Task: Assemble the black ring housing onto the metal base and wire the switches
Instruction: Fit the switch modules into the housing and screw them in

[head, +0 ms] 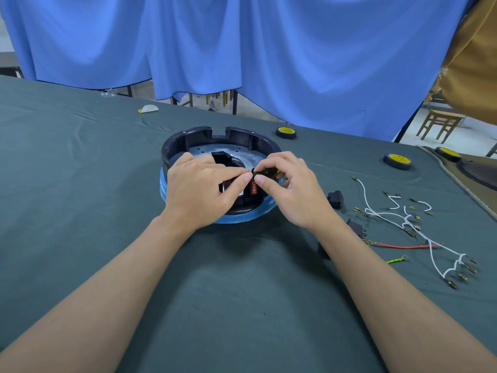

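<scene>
The black ring housing (188, 140) sits on the round metal base (250, 160), which has a blue rim (247, 218), at the middle of the table. Both hands meet over its near side. My right hand (293, 189) pinches a small black switch (266, 173) with brass terminals between thumb and fingers. My left hand (199, 189) touches the same switch with its fingertips, thumb curled under it. A red-marked part (253, 189) shows just below the switch. Two more black switches (336, 199) (355, 226) lie on the cloth to the right.
White wires with brass terminals (408, 222), a red wire (400, 246) and a short green-yellow wire (395, 260) lie at the right. Two black-and-yellow tape rolls (286, 132) (398, 161) sit further back. The green cloth (80, 184) covers the table; a blue curtain hangs behind.
</scene>
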Action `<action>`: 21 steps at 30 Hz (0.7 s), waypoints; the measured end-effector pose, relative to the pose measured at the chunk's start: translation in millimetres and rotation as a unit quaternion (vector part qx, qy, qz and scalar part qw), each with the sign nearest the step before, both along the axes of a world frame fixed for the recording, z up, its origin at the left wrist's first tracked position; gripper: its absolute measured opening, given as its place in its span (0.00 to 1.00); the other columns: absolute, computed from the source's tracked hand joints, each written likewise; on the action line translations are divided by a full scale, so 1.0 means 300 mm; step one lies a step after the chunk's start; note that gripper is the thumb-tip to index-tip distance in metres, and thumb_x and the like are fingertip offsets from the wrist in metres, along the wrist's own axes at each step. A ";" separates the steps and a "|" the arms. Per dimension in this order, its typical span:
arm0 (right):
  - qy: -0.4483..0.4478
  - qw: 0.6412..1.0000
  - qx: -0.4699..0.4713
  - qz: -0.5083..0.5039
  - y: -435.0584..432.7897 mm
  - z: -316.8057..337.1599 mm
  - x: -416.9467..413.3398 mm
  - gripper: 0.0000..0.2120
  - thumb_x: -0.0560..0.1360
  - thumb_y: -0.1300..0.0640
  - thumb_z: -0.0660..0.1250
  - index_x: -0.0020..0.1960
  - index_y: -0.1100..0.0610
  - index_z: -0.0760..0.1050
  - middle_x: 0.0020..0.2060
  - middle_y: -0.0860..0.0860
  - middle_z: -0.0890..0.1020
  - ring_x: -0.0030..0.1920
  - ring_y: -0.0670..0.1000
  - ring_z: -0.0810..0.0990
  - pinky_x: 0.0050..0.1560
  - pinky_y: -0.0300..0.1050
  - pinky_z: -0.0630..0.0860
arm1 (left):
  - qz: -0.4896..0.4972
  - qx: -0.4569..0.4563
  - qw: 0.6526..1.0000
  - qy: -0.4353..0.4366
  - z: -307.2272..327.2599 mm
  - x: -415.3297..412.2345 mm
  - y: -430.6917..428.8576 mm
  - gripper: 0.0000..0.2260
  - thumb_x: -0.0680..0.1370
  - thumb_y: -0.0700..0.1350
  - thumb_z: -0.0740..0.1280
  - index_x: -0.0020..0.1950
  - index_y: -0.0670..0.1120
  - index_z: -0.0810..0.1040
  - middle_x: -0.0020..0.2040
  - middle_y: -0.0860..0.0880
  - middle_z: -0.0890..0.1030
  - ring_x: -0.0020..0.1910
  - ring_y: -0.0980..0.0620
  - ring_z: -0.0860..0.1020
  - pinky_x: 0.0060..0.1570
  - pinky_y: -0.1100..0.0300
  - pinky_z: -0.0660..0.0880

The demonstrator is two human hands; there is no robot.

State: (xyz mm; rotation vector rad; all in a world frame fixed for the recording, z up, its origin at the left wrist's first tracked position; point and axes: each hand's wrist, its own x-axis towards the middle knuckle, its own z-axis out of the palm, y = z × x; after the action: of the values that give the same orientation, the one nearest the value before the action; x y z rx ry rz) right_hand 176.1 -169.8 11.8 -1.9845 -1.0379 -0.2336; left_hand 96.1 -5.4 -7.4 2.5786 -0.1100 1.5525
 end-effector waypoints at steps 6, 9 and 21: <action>-0.033 0.999 -0.020 -0.035 0.011 -0.005 -0.012 0.04 0.78 0.53 0.66 0.51 0.47 0.78 0.50 0.38 0.72 0.51 0.49 0.70 0.52 0.44 0.68 | 0.011 -0.008 1.000 0.009 0.001 -0.003 -0.010 0.14 0.79 0.55 0.63 0.47 0.53 0.87 0.30 0.54 0.82 0.31 0.51 0.75 0.40 0.58 0.63; -0.031 0.998 -0.034 -0.039 -0.004 0.002 -0.022 0.05 0.78 0.51 0.65 0.52 0.46 0.79 0.53 0.39 0.75 0.53 0.49 0.73 0.55 0.43 0.69 | 0.016 -0.015 1.000 0.015 -0.003 -0.011 -0.022 0.16 0.77 0.58 0.63 0.48 0.52 0.87 0.32 0.54 0.83 0.35 0.51 0.78 0.45 0.54 0.66; 0.012 0.944 -0.249 -0.217 -0.304 0.056 0.050 0.05 0.77 0.52 0.65 0.47 0.49 0.81 0.46 0.46 0.83 0.51 0.53 0.78 0.52 0.47 0.75 | 0.054 -0.078 0.995 0.002 -0.024 -0.004 -0.081 0.15 0.77 0.57 0.65 0.46 0.50 0.87 0.39 0.53 0.84 0.43 0.46 0.78 0.50 0.52 0.61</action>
State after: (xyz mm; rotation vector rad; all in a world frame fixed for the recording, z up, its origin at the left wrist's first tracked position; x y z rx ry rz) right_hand 191.2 -261.1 28.6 -2.6639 -0.6681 -0.1920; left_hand 94.8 -29.7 -14.4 2.5023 0.1470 1.5240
